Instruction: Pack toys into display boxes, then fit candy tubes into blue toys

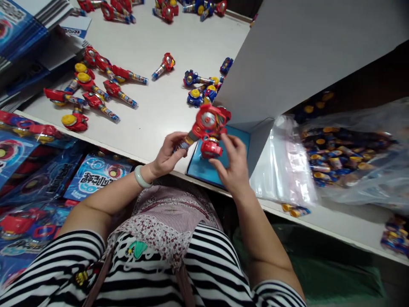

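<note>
My left hand (171, 151) is closed around the clear tube handle of a red toy (207, 118) that has a round silver disc on its head. Beside that head, my right hand (234, 164) has its thumb and fingers around a smaller-looking red toy (211, 148), its far end hidden. Another red part shows behind them, and I cannot tell which toy it belongs to. Both hands are above a blue surface (200, 164) at the foot of a tall white cardboard panel (287, 51).
Several red toys (96, 91) lie left on the white table (150, 115), a single red one (164, 66) in the middle, and blue ones (198, 81) by the panel. Clear plastic bags (284, 162) and a bag of small tubes (345, 157) are right. Printed packages (96, 175) stand below left.
</note>
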A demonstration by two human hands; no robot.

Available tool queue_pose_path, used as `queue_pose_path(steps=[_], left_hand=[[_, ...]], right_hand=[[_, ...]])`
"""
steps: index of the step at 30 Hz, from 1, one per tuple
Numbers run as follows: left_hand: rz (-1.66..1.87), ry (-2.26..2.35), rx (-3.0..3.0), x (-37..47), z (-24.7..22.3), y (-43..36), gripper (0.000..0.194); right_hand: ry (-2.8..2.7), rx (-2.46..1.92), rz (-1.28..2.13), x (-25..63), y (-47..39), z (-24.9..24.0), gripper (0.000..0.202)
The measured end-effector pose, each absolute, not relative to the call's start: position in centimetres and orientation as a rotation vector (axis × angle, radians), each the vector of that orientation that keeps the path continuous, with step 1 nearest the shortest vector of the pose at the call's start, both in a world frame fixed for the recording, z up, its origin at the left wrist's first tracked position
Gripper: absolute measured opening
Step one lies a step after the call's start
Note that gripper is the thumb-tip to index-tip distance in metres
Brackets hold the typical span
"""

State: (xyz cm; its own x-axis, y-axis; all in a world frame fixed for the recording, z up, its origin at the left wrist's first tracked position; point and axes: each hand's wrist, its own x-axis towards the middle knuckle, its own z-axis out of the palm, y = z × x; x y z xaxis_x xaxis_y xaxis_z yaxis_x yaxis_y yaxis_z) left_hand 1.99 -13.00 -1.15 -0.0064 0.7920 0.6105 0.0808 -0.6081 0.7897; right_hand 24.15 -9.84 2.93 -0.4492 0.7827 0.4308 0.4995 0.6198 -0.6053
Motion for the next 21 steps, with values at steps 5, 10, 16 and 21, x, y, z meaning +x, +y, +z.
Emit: queue_pose_path(steps=[5,10,16,21], left_hand=[[1.481,0.546,2.049,3.0,-0.5,-13.5,0.041],[1.833,1.103,1.626,-1.8,-1.9,-10.0,0.029],[1.432,2.044,1.541,-12.1,-3.3,-6.2,0.011],[0.911,2.373,1.556,-16.8,-2.7,-5.4,0.026]], right_hand=[[-1.890,-0.843,0.737,25.0,-12.5,4.2,0.076],[-1.907,-0.863,0.617,26.2,-14.0,0.0,0.067],[-2.065,-0.804,0.443,25.8,-14.9,-0.9,0.072],[-2.216,-0.821,0.556,25.3,-14.0,-1.4,0.056]])
